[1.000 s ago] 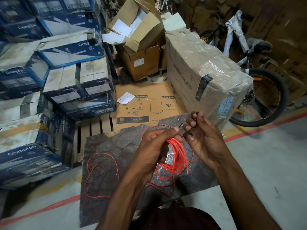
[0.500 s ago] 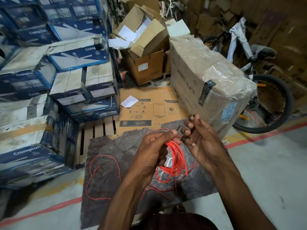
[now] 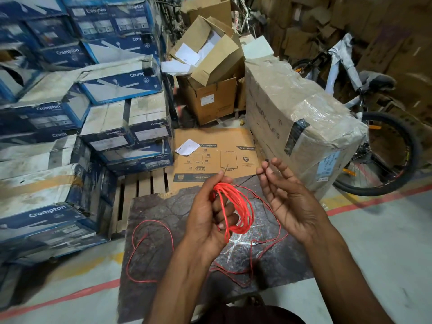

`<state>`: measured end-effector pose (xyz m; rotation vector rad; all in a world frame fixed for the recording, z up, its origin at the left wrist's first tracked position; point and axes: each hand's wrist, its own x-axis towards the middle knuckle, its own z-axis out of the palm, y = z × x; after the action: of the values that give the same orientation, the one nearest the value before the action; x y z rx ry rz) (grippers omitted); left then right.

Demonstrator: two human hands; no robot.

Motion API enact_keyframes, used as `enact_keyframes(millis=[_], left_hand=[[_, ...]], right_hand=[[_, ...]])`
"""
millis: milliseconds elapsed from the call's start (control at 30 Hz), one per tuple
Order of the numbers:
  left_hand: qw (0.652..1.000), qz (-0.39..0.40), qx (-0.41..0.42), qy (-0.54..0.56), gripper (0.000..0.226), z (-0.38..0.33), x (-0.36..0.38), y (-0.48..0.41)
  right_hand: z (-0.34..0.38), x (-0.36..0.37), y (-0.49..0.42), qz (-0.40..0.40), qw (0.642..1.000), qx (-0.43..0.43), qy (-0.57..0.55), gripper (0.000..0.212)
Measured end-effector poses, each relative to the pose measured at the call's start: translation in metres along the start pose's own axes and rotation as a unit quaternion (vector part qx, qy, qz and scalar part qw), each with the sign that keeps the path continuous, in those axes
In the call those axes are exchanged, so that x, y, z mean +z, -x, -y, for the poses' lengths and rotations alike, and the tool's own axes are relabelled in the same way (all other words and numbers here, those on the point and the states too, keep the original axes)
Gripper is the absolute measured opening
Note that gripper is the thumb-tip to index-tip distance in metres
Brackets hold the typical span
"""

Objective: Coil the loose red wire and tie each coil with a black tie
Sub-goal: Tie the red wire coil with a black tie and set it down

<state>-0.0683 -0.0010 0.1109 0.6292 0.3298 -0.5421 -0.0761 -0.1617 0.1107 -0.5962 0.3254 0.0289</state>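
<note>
Coil [image 3: 243, 206]: several turns of red wire, held up over the dark mat [image 3: 149, 300], in the middle of the scene and near the body. The left hand [image 3: 209, 215] grips it, fingers curled through the loops and thumb on the near side.

Black tie [image 3: 251, 178]: thin strand running from the top of the coil to the right hand [image 3: 288, 198]. The thumb and forefinger pinch its end; the other fingers are spread loose. A second short end sticks up at the left fingertips. I cannot tell whether the tie is twisted shut yet.

Loose wire [image 3: 154, 220]: more red wire lies on the mat in an open loop to the left, and a strand trails under the right hand.

Handling (judgement): the wire is light and springy, so the turns will likely fan out if the left grip slackens. Best held at the top of the bundle, beside the tie. The tie looks thin and easily dropped.

Room: the wrapped box [image 3: 292, 108] stands close on the far right, with stacked blue boxes [image 3: 46, 118] on the left. Free space lies above the mat.
</note>
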Motion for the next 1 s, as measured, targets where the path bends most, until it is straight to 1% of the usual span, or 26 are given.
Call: enact_keyframes(millis=[100,267,333,400,500,600,667,767,867,1000], left_hand=[[0.999,0.002,-0.001,0.051,0.024,-0.002,0.004,0.001],[0.997,0.001,-0.002,0.075,0.019,0.001,0.005,0.0],[0.998,0.0,-0.006,0.066,0.02,0.003,0.004,0.0],[0.999,-0.004,0.001,0.032,0.021,0.005,0.004,0.001],[0.995,-0.017,0.043,-0.09,0.023,0.003,0.005,0.004],[0.968,-0.009,0.095,-0.232,0.028,-0.003,0.008,0.008],[0.949,-0.007,0.118,-0.293,0.029,-0.007,0.01,0.01],[0.929,0.002,0.135,-0.344,0.027,-0.011,0.015,0.013],[0.919,0.03,0.153,-0.363,0.024,-0.014,0.021,0.013],[0.906,0.061,0.153,-0.391,0.019,-0.016,0.024,0.014]], right_hand=[[-0.002,0.006,0.002,-0.004,1.0,-0.001,-0.01,0.031],[-0.006,0.014,0.003,-0.013,0.999,-0.035,0.001,0.033],[-0.008,0.015,0.002,-0.017,0.999,-0.048,0.014,0.035],[-0.008,0.015,0.002,-0.02,0.998,-0.052,0.027,0.034],[-0.007,0.013,0.003,-0.019,0.997,-0.051,0.054,0.026],[-0.003,0.011,0.004,-0.008,0.992,-0.065,0.108,0.018],[0.0,0.01,0.006,0.003,0.986,-0.077,0.146,0.019],[0.0,0.01,0.006,0.013,0.982,-0.08,0.172,0.026],[-0.002,0.013,0.005,0.018,0.985,-0.066,0.157,0.021],[-0.003,0.015,0.004,0.026,0.99,-0.045,0.134,0.015]])
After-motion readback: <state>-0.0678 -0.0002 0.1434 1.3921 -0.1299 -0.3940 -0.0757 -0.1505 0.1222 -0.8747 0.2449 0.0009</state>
